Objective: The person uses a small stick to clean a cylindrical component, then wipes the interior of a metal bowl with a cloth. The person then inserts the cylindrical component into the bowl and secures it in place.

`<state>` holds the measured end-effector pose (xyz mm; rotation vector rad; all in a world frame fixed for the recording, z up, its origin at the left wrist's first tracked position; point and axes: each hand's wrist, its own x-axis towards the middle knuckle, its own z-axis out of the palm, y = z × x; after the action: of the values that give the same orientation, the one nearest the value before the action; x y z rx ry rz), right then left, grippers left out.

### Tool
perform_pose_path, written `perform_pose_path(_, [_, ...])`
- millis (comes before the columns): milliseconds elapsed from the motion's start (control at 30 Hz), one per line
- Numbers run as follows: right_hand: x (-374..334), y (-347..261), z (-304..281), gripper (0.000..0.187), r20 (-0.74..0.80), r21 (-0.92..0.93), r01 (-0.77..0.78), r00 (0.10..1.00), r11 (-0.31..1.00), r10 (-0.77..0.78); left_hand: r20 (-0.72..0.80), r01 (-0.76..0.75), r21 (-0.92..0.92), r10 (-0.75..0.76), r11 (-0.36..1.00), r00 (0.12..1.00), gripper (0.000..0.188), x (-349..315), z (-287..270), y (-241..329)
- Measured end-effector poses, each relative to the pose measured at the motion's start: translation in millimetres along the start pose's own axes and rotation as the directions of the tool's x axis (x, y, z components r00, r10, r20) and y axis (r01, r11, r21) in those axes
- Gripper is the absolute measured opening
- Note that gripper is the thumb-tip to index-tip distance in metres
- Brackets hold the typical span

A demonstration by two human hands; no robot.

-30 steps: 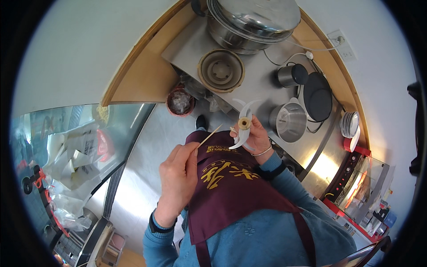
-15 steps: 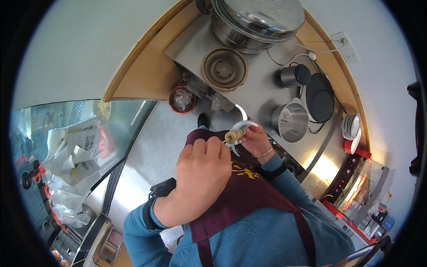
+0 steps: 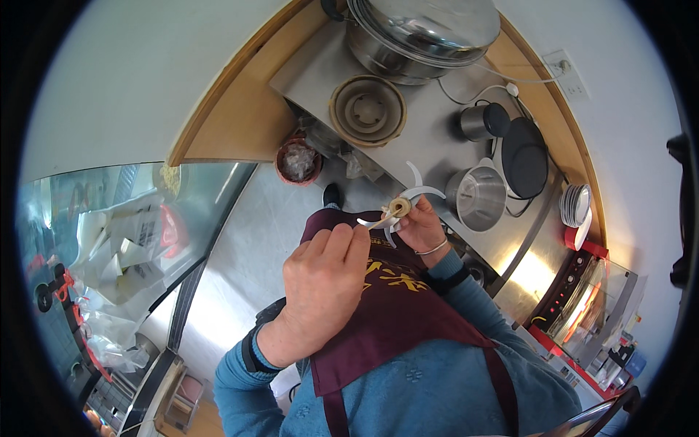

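Note:
My right hand (image 3: 422,227) grips a chopper blade unit, with curved silvery blades (image 3: 428,191) fanning out around a beige hub (image 3: 401,205). The hub's round open end faces up toward me. My left hand (image 3: 325,271) is closed, knuckles up, just left of the unit. From its fingertips a thin, light-coloured stick (image 3: 381,219) reaches to the opening of the hub. How deep the stick's tip sits inside I cannot tell. Both hands are held in front of my dark red apron (image 3: 393,309).
On the steel counter (image 3: 429,120) stand a large lidded pot (image 3: 393,54), a brown bowl (image 3: 349,113), a metal chopper bowl (image 3: 477,200), its motor unit (image 3: 484,122) and a black round pan (image 3: 524,160). A red bin (image 3: 298,162) sits below. Stacked plates (image 3: 574,207) and a glowing heater (image 3: 579,309) are at right.
The blade unit has turned, so the hub's open end now faces me and the blades point farther right. My left hand has shifted slightly down and left, and the stick shows more clearly.

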<state>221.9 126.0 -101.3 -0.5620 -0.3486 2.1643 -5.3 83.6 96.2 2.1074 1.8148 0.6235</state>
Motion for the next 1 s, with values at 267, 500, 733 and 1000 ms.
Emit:
perform_pose_path(267, [1,-4,5,0.026,0.007,0.006,-0.035,0.999,0.999,0.035,-0.026,-0.010,0.051,0.011,0.999,1.000,0.031,-3,-1,-6])
perform_pose_path(500, [-1,0,9,0.025,-0.017,-0.020,-0.030,0.999,0.999,0.030,0.139,-0.001,0.175,-0.024,0.985,0.990,0.026,1,-5,3])
perform_pose_path(733, [-3,-4,5,0.028,0.012,-0.056,-0.052,0.999,0.997,0.052,0.100,0.038,0.096,-0.048,0.995,0.994,0.027,3,2,3])
perform_pose_path(1000, [1,-10,10,0.033,0.045,-0.044,-0.057,0.997,0.997,0.059,0.010,0.053,0.051,-0.054,0.997,0.999,0.030,3,3,1])
